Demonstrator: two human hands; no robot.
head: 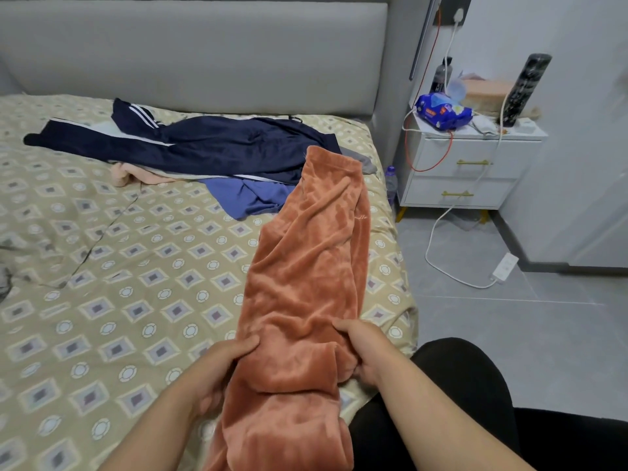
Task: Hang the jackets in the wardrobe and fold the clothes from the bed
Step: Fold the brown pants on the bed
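Between the hands, a long rust-orange plush fleece garment (306, 266) lies stretched along the patterned beige bed (102, 266), running away from them. The left hand (221, 365) and right hand (360, 348) each clutch its near end at opposite edges. Beyond the hands, dark navy striped track clothes (204, 144) lie crumpled.

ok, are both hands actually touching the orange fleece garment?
Touching. The head view shows the left hand gripping the orange fleece garment at its left edge and the right hand gripping its right edge, fingers curled into the fabric.
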